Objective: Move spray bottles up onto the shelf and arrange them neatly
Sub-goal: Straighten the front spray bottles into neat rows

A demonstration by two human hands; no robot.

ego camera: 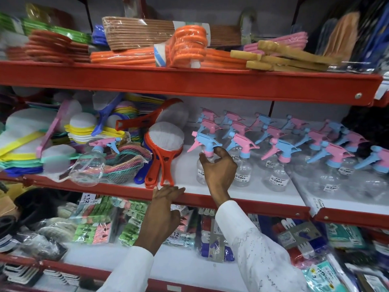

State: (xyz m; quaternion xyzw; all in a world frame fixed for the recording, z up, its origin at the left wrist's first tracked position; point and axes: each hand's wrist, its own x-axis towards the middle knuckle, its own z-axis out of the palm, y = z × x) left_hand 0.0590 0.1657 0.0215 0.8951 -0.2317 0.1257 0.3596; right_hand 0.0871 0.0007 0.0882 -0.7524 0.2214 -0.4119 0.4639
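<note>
Right hand pinches the neck of a bottle standing on the shelf; left hand rests loosely open on its edge. Beyond the grip, rows look ordered. Left of it, one stray seems left, tilted among brushes.

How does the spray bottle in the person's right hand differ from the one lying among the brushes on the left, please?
The held bottle stands upright in the row, gripped at its neck by the right hand; the stray bottle lies tilted on netted goods, untouched. The held one has a blue head, the stray one pink. Both are clear, labelled.
</note>
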